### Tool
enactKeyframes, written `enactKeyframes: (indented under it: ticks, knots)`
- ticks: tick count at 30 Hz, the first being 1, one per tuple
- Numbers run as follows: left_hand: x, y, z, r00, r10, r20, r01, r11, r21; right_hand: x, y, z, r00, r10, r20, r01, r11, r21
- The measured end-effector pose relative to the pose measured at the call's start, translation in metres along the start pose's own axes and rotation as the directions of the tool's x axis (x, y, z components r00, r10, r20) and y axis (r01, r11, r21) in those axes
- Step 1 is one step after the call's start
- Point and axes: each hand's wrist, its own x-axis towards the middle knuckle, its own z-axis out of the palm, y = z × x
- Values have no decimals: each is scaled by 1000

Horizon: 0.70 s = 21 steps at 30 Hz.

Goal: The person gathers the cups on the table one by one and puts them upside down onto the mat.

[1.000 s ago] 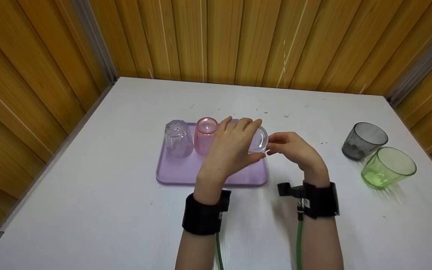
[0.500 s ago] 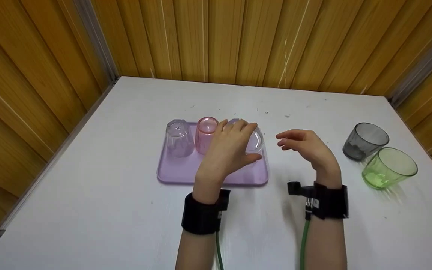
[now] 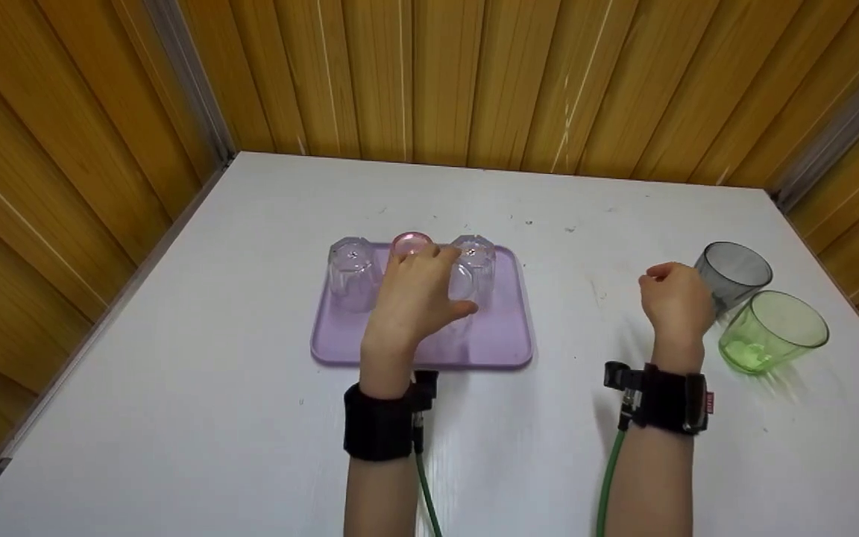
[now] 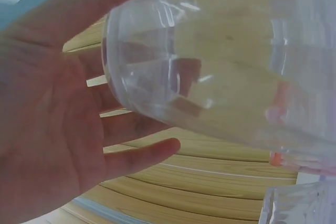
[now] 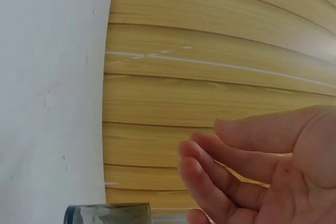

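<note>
My left hand (image 3: 407, 298) grips an upside-down clear glass (image 3: 462, 282) above the purple tray (image 3: 500, 347). In the left wrist view the thumb and fingers lie on either side of that glass's base. On the tray, also upside down, are a clear faceted glass (image 3: 351, 276) at left, a pink glass (image 3: 410, 242) partly hidden behind the hand, and another clear faceted glass (image 3: 477, 250) behind the gripped one. My right hand (image 3: 674, 302) is empty, its fingers loosely bent, near the upright grey glass (image 3: 735, 270).
An upright green glass (image 3: 772, 332) stands at the right, close to the grey one. All of it is on a white table (image 3: 176, 403), bounded by wood-patterned panels (image 3: 444, 82) at the back and sides. Green cables (image 3: 426, 492) trail from both wrist straps.
My left hand has shifted left over the tray with the clear glass. My right hand has left that glass's side and moved right, to beside the grey glass.
</note>
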Motion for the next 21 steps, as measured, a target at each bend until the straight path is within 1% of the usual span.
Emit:
enactKeyframes:
  ticks: [2,4,7,10,13,17,21]
  knots:
    - [-1,-5,-1,999,-32,9,32,999,-14,2,5,-1,999,46,-23,-47,999,-16]
    - [-2,-9,-2,998,-62,13,62,998,-23,4,10,-3,994,91,-64,-93,995,-21]
    - [-4,-16,-2,995,-100,12,101,994,-41,5,18,-5,976,174,-133,-174,985,10]
    - [-6,-22,-2,992,-130,3,130,990,-57,6,26,-7,955,245,-165,-240,969,51]
    - [-7,-26,-2,989,-149,1,149,986,-75,7,31,-7,949,279,-146,-272,960,66]
    - [-8,-29,-1,987,-161,9,161,983,-82,7,37,-6,953,287,-100,-281,957,65]
    - [-9,-33,-1,981,-191,45,194,978,-72,8,44,-8,953,301,-35,-299,953,49]
